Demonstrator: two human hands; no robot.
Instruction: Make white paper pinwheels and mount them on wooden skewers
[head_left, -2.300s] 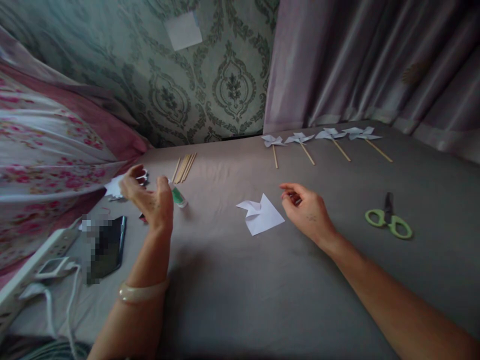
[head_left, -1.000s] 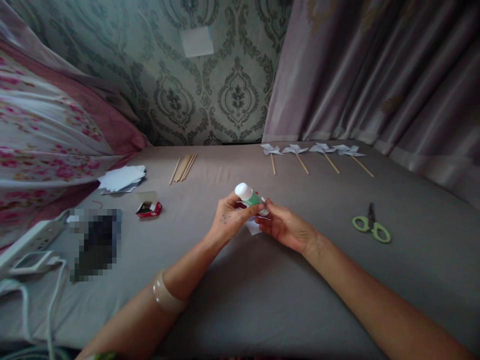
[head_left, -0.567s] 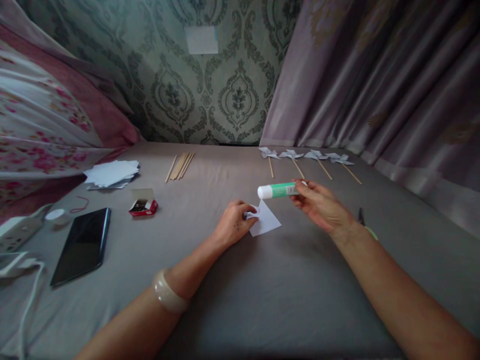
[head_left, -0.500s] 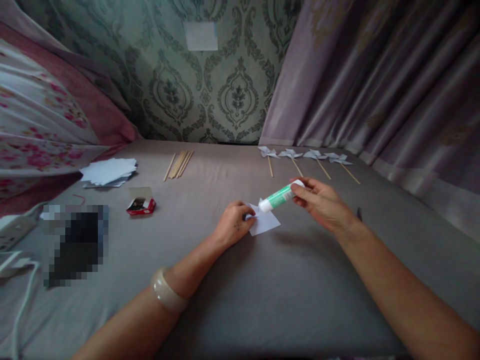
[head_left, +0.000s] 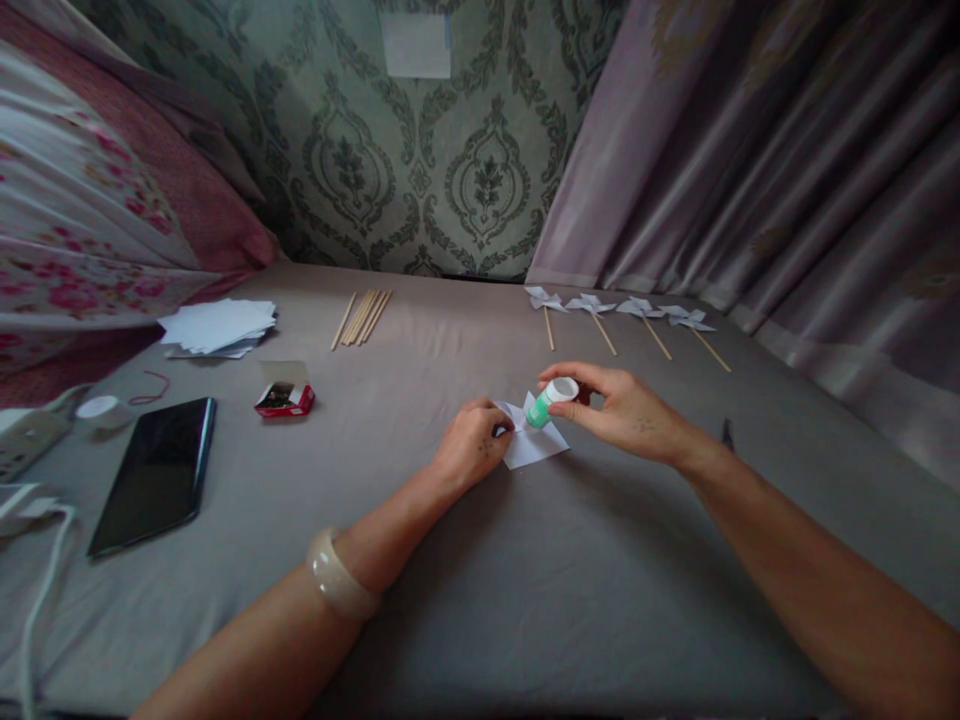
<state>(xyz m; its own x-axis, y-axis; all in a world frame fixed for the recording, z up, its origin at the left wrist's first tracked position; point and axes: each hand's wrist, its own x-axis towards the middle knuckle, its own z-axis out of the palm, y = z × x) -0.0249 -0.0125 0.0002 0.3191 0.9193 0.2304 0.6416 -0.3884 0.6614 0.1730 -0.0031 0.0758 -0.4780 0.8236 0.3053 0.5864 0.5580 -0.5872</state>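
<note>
Between my hands a folded white paper pinwheel piece (head_left: 541, 447) lies on the grey cloth. My left hand (head_left: 476, 445) pinches its left side, with the fingertips closed on the paper. A green and white glue stick (head_left: 541, 405) is in my right hand (head_left: 611, 408), gripped between thumb and fingers. It tilts steeply, its lower end down at the paper near the middle; whether that end touches cannot be made out. The hollow white end faces up toward me.
Several finished pinwheels on sticks (head_left: 596, 308) lie at the back right. Loose wooden sticks (head_left: 366, 318), a paper stack (head_left: 219, 327), an open red box (head_left: 286, 397), a phone (head_left: 154, 478) and a power strip (head_left: 30, 440) are on the left. Scissors (head_left: 727, 434) show partly behind my right forearm.
My left hand reached for the glue stick and brought it to the middle. It passed to my right hand, which has since tipped it down onto the paper. My left hand now holds the paper.
</note>
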